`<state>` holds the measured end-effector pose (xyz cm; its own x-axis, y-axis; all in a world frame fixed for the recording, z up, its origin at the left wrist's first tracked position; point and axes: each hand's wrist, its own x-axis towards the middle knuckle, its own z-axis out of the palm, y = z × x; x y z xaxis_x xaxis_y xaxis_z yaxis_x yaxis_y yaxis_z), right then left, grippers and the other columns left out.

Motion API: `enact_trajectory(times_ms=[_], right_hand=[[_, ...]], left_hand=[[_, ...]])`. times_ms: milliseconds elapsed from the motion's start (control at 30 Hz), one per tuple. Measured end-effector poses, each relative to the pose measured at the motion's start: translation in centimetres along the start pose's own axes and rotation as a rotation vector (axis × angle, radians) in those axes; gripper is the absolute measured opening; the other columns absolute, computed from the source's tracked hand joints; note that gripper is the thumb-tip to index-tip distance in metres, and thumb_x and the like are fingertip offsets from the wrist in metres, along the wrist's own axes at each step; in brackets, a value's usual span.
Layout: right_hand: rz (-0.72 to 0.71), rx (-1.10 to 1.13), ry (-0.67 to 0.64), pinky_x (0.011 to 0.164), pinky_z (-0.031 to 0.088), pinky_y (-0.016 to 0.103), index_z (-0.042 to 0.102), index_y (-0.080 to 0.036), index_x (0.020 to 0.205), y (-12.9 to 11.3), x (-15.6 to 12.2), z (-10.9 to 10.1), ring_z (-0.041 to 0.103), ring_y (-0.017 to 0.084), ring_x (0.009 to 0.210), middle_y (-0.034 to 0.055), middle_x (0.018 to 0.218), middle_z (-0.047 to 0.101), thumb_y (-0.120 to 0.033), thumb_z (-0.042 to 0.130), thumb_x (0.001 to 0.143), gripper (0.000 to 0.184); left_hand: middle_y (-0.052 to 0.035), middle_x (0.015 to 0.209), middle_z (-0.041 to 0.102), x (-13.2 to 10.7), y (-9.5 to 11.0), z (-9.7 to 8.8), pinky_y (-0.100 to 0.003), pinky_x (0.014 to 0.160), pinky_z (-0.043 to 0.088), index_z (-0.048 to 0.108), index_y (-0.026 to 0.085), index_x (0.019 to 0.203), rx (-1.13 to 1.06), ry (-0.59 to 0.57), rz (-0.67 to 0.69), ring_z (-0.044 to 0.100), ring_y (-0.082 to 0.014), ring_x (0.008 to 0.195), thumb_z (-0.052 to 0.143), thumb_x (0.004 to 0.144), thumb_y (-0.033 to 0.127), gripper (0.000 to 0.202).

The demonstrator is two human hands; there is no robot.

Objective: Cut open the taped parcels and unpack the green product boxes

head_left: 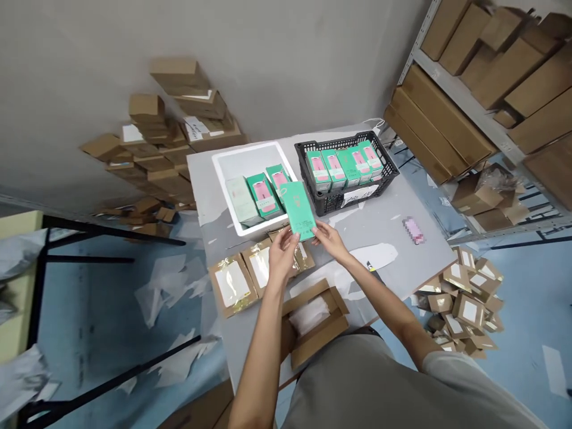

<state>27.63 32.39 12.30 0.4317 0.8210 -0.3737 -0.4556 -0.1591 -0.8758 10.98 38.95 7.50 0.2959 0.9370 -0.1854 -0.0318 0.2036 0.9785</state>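
Note:
A green product box (pixel 297 208) is held up between my two hands, tilted, with small print on its visible face. My left hand (pixel 282 253) grips its lower left corner and my right hand (pixel 328 239) its lower right edge. Behind it, a white tray (pixel 227 196) holds several boxes; two show a pink picture and one is pale. To the right stands a black plastic crate (pixel 346 202) with a row of similar green boxes (pixel 344 167). Nearer my body, an open cardboard box (pixel 315 322) has white wrapping inside.
Taped cartons with white labels (pixel 233 286) line the table's left front. A cutter-like tool (pixel 374 271) and a pixelated pink item (pixel 413 230) lie at right. Carton piles flank the table (pixel 429 253); shelves (pixel 473 95) stand at right, a black-framed rack (pixel 38 286) at left.

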Motion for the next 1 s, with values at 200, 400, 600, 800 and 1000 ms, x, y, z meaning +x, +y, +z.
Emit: enact_trajectory(times_ms=[200, 400, 600, 800, 1000], right_hand=[[-0.194, -0.142, 0.084, 0.068, 0.061, 0.023, 0.082, -0.025, 0.13, -4.3, 9.9, -3.7, 0.067, 0.012, 0.072, -0.002, 0.099, 0.08, -0.049, 0.092, 0.1, 0.039], [-0.194, -0.249, 0.206, 0.065, 0.06, 0.022, 0.077, -0.023, 0.159, -6.7, 20.1, -5.6, 0.072, 0.011, 0.074, 0.0067, 0.126, 0.083, -0.055, 0.088, 0.1, 0.068], [-0.273, -0.303, 0.264, 0.073, 0.063, 0.026, 0.074, -0.026, 0.156, -1.9, 14.9, -10.5, 0.082, 0.018, 0.095, 0.018, 0.156, 0.074, -0.067, 0.08, 0.1, 0.069], [0.015, -0.409, 0.327, 0.076, 0.061, 0.026, 0.077, -0.024, 0.129, 7.9, -0.1, -15.9, 0.08, 0.015, 0.084, 0.0125, 0.137, 0.082, -0.064, 0.081, 0.094, 0.054], [0.436, -0.491, 0.217, 0.07, 0.055, 0.022, 0.074, -0.022, 0.101, 14.4, -11.4, -18.3, 0.07, 0.012, 0.069, -0.0027, 0.086, 0.078, -0.063, 0.091, 0.084, 0.047]], left_hand=[[-0.0196, 0.149, 0.083, 9.7, 1.9, 8.2, -0.056, 0.122, 0.065, 0.078, 0.023, 0.136, 0.018, -0.055, 0.073, 0.078, -0.038, 0.145, 0.089, 0.095, 0.077, 0.069], [-0.0161, 0.138, 0.087, 16.1, 2.9, 13.2, -0.053, 0.126, 0.062, 0.08, 0.022, 0.12, 0.011, -0.064, 0.081, 0.079, -0.0325, 0.142, 0.092, 0.097, 0.053, 0.04], [-0.0151, 0.135, 0.088, 5.3, -1.4, 8.5, -0.053, 0.122, 0.064, 0.083, 0.024, 0.12, 0.032, -0.027, 0.056, 0.085, -0.0323, 0.124, 0.085, 0.095, 0.055, 0.041], [-0.0138, 0.126, 0.088, -12.3, -5.7, -0.5, -0.053, 0.12, 0.066, 0.083, 0.024, 0.12, 0.126, 0.257, -0.14, 0.085, -0.0326, 0.119, 0.081, 0.097, 0.062, 0.045], [-0.0153, 0.143, 0.077, -24.1, -9.1, -9.0, -0.053, 0.133, 0.056, 0.079, 0.026, 0.132, 0.416, 0.502, -0.195, 0.073, -0.0356, 0.144, 0.084, 0.094, 0.061, 0.052]])
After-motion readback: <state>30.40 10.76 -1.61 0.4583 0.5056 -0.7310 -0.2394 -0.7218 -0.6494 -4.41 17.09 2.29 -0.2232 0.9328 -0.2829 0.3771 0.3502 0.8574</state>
